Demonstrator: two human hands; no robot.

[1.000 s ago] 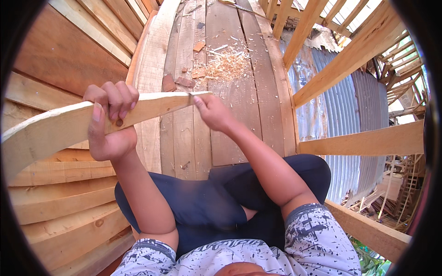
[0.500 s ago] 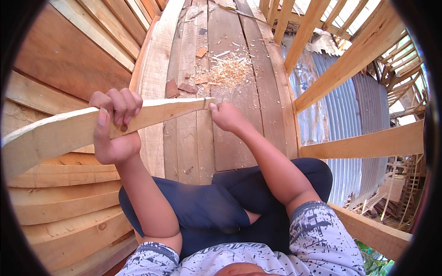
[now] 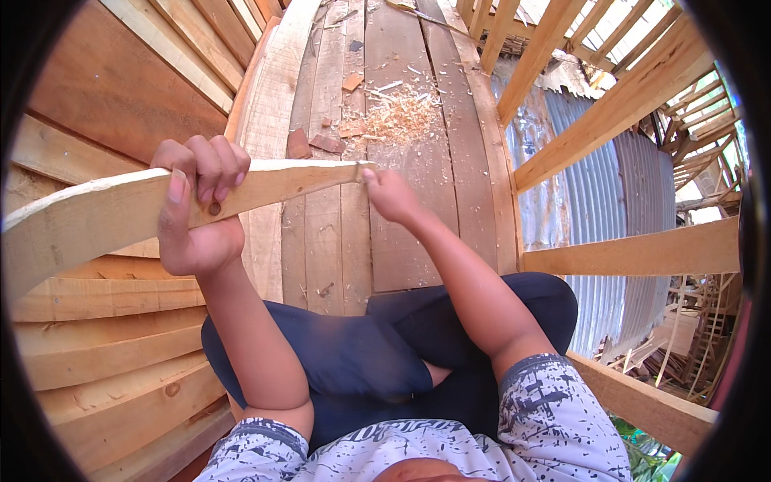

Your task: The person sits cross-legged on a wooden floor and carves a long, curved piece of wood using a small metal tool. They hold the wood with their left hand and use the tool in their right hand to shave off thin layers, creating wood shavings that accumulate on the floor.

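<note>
A long curved piece of pale wood [image 3: 104, 210] is held in the air in front of me, running from the left rim to a narrower tip. A small brown knot or hole shows on its face. My left hand [image 3: 201, 199] is wrapped around it, fingers over the top edge and thumb against the near face. At the narrow tip, my right hand [image 3: 390, 195] is closed, thumb and curled fingers pinching the end. The underside of that grip is hidden. Behind the tip lie curled wood shavings [image 3: 401, 115] on the planks.
I sit on a plank floor [image 3: 409, 249], legs folded. Several reddish-brown wood scraps [image 3: 327, 144] lie by the shavings. Stacked boards [image 3: 120, 341] line the left side. A wooden railing [image 3: 634, 247] stands on the right, with corrugated metal sheets [image 3: 590, 181] beyond it.
The curved wood and both hands sit slightly higher in the picture, and the view itself has shifted a little. Both grips look the same.
</note>
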